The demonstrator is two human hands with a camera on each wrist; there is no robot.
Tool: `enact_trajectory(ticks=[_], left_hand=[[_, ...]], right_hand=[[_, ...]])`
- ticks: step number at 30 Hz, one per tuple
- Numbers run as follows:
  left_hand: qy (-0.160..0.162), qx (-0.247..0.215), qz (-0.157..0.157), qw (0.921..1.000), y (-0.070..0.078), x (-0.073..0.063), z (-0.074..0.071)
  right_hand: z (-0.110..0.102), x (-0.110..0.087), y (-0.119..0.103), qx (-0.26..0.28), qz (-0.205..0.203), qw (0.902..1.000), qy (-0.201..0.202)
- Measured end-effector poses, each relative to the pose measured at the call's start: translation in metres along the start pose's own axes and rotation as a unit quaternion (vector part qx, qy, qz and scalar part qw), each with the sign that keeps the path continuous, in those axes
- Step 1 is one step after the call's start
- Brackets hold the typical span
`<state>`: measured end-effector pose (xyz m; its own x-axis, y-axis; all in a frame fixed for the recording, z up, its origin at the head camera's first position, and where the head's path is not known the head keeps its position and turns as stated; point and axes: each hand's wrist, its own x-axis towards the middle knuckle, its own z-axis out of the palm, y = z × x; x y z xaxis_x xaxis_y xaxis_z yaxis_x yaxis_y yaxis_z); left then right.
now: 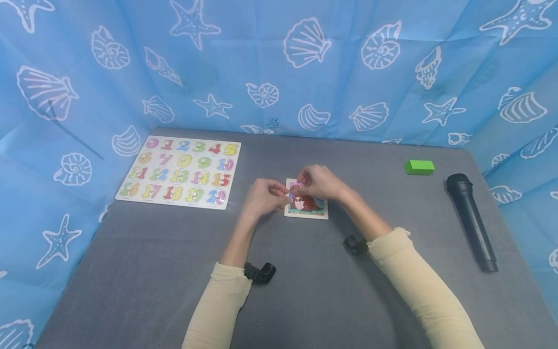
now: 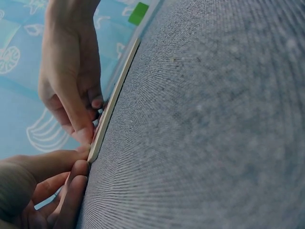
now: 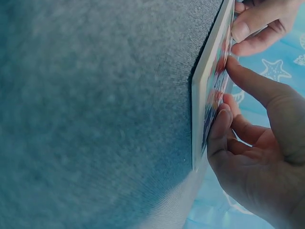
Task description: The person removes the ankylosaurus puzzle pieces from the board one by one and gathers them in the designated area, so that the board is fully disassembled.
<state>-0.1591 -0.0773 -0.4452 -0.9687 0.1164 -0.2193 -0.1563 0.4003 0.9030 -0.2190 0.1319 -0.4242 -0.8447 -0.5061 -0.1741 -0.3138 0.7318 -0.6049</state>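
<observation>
A small jigsaw puzzle in a pale wooden tray (image 1: 307, 216) lies flat on the table, showing a figure with long brown hair. At its left edge, the left hand (image 1: 265, 198) pinches the rim between thumb and fingers; the left wrist view shows these fingertips at the tray's corner. The right hand (image 1: 321, 182) reaches over the upper part of the picture. Its thumb (image 3: 248, 78) and bent fingers sit on the picture, apart, seemingly around a puzzle piece near the upper left. That piece is mostly covered by the fingers.
A number puzzle board (image 1: 178, 203) with colourful numerals lies at the left. On the right are a green block (image 1: 419, 167) and a black microphone (image 1: 472, 223). A blue shell-patterned curtain (image 1: 270, 63) hangs behind the grey table (image 1: 296, 291) and along its sides.
</observation>
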Motion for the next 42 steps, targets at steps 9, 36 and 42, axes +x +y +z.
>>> enact_trajectory(ticks=[9,36,42], left_hand=[[-0.001,0.005,0.0,1.0,0.0003,-0.0002,-0.001],[0.002,0.016,0.001,0.9999,0.0002,-0.0021,-0.0003],[-0.002,0.017,0.001,0.9999,0.0002,-0.002,-0.0003]], right_hand=[[0.0039,-0.0027,0.0004,0.006,0.007,0.9997,0.024],[0.0065,-0.0065,-0.0032,-0.006,0.0,0.9994,0.034],[0.0065,-0.0084,-0.0065,-0.014,0.016,0.9981,0.058]])
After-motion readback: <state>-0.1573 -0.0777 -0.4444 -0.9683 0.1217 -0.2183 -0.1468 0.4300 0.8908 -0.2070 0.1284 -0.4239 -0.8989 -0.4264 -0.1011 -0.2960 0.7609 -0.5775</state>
